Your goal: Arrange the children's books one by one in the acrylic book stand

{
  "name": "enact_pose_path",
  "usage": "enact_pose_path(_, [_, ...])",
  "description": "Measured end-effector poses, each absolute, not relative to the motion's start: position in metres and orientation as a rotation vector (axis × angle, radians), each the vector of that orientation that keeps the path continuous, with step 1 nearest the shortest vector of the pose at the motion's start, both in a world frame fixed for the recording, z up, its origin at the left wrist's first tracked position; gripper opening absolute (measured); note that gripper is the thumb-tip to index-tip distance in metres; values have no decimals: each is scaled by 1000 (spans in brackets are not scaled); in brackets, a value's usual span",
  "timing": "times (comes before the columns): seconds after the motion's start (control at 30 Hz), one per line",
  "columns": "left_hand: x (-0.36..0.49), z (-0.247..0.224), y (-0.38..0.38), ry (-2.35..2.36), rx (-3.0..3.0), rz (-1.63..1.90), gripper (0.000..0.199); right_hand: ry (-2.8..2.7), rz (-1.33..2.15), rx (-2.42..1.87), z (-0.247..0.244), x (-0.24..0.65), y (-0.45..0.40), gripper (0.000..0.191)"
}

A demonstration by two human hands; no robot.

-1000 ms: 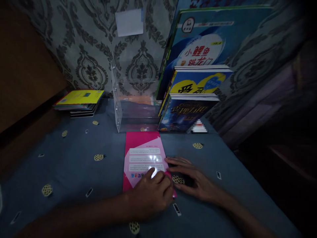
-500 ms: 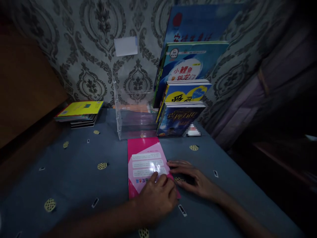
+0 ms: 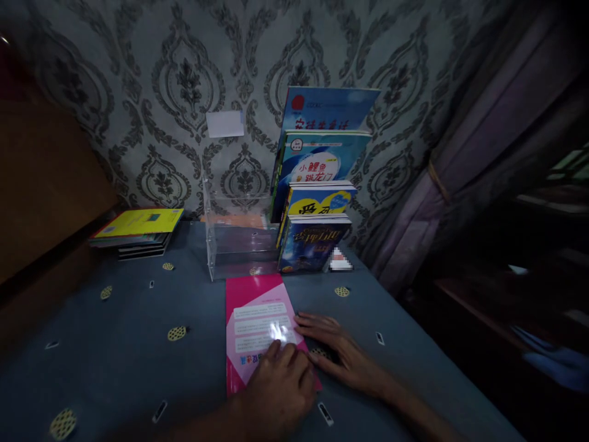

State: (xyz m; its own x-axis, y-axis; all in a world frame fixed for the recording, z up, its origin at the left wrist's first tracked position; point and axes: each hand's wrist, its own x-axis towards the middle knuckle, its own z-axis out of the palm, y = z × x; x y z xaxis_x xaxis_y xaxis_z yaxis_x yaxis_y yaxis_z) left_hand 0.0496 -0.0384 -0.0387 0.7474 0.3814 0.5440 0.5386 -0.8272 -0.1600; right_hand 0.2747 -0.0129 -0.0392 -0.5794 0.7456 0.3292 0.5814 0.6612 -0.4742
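A pink book [image 3: 257, 294] lies flat on the cloth, its printed text upside down to me. My left hand [image 3: 280, 380] is over its lower right part, fingers bent and gathered near the right edge, with one finger stretched on the cover; the undersides of the fingers are hidden. At the book's right edge rests my right hand [image 3: 338, 350], its fingers extended and thumb apart. Just beyond the book stands a clear plastic rack [image 3: 209, 245]. Several upright books fill its right side, with a dark blue book [image 3: 310, 245] in front.
A stack of books [image 3: 142, 222] with a yellow one on top lies at the far left. Blue cloth [image 3: 138, 344] with pineapple prints covers the surface. Patterned wallpaper [image 3: 188, 80] rises behind. A curtain [image 3: 414, 202] hangs at the right, and a brown panel [image 3: 46, 178] stands left.
The view has tilted up and shifted, so the rack, books and hands appear lower and farther left. Both hands stay at the pink book with little visible change in pose.
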Motion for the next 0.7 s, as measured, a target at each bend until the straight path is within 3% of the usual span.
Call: enact_pose_path(0.7, [54,-68,-28,-631,-2508,-924,30,-2461,357,-1210,-32,247,82,49])
